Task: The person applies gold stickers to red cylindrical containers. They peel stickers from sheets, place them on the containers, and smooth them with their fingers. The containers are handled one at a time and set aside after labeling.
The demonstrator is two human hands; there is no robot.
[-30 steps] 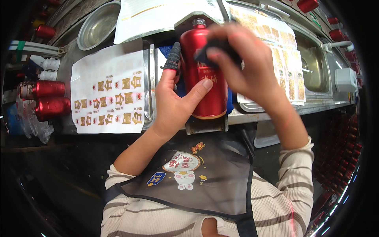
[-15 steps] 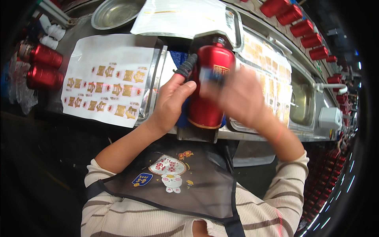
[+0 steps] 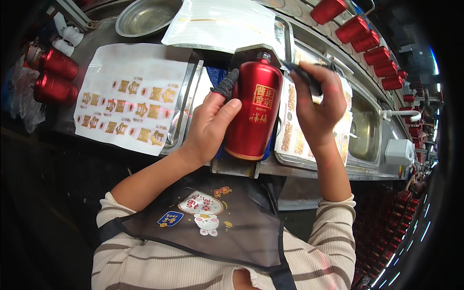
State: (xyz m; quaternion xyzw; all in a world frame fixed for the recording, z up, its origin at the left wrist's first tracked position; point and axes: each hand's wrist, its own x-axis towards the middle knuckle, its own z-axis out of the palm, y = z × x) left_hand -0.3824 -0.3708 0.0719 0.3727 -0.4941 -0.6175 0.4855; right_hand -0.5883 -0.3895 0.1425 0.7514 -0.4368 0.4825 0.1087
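A glossy red bottle (image 3: pixel 256 133) with gold lettering lies tilted on a dark stand with blue padding, its clear neck pointing away from me. My left hand (image 3: pixel 208 125) holds the bottle along its left side, black ribbed covers on a finger and the thumb near the bottle's edge. To the right of the bottle and apart from it, my right hand (image 3: pixel 321 101) is closed around a slim dark tool (image 3: pixel 309 81). Motion blurs that tool, so its exact kind is unclear. Left of the stand, a white sheet of gold decals (image 3: pixel 128 108) covers part of a metal tray (image 3: pixel 178 128).
More decal sheets (image 3: pixel 295 140) lie on a tray at the right, beside a metal sink (image 3: pixel 369 128) with a white tap (image 3: pixel 401 114). A metal bowl (image 3: pixel 145 19) and white sheets (image 3: pixel 220 29) are at the back. Red bottles (image 3: pixel 55 87) stand left; others line the far right.
My right hand has moved right, away from the bottle's front, and the gold lettering is now uncovered. The left hand stays at the bottle's side.
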